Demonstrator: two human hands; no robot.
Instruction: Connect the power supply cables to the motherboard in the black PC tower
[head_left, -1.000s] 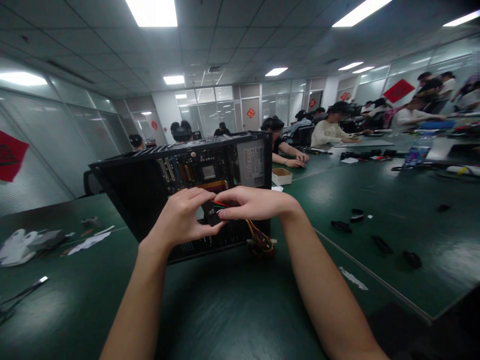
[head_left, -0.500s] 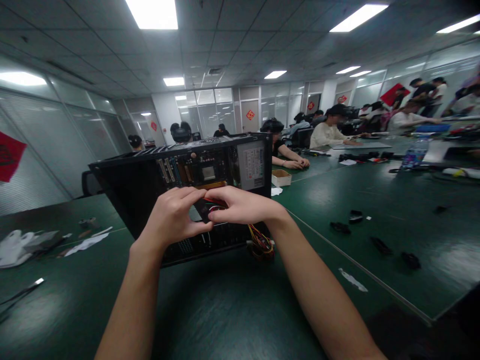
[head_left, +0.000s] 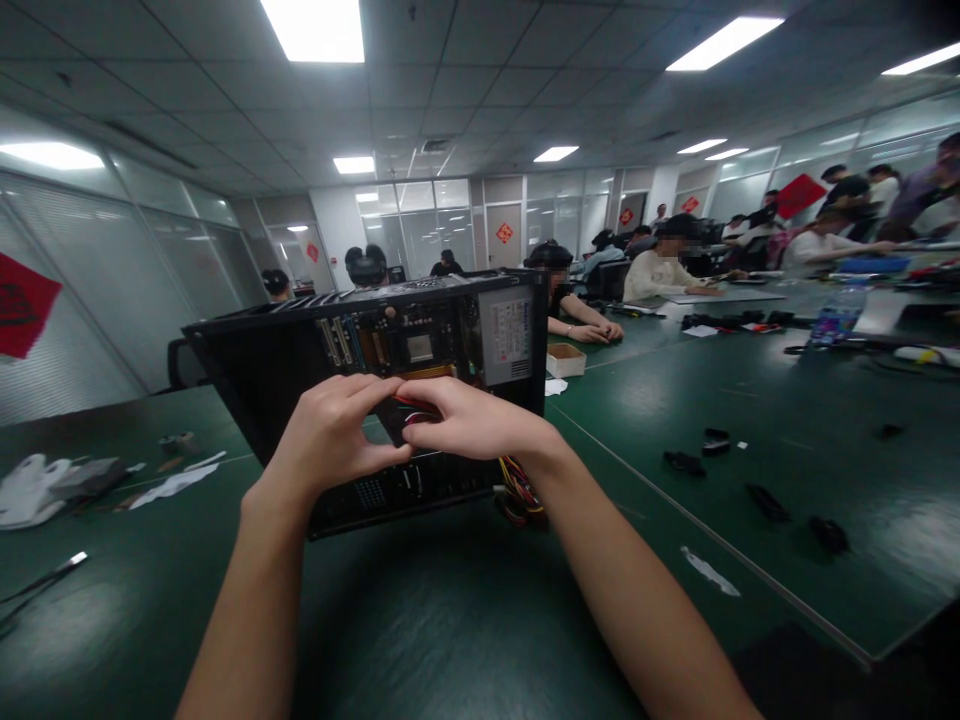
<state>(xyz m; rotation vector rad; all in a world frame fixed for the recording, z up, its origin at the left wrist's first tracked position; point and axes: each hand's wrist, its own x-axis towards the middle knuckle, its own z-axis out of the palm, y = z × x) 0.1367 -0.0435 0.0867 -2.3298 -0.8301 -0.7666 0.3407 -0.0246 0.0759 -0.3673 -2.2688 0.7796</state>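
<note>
A black computer case point(head_left: 247, 375) stands with its open side toward me. Its motherboard point(head_left: 419, 348) and a labelled power supply point(head_left: 508, 335) show inside. In front of it, my left hand point(head_left: 330, 430) is curved, thumb apart from its fingers, with nothing seen in its grasp. My right hand point(head_left: 472, 420) mirrors it, thumb and fingers apart. Their fingertips meet or nearly meet, forming a ring. Coloured wires show through the gap by my right hand; they appear to lie behind it. A bundle of cables point(head_left: 519, 492) hangs at the case's lower right.
The green table point(head_left: 420, 620) carries small black parts point(head_left: 765, 502) and a paper scrap point(head_left: 709, 572) at right. A small box point(head_left: 565, 360) sits beyond the case. White plastic bags point(head_left: 34, 490) and a cable end point(head_left: 79, 560) lie left. A co-worker's hands point(head_left: 600, 332) rest across the table.
Both my hands have shifted slightly left together, keeping the same ring shape. The view has moved a little; the case stays in place.
</note>
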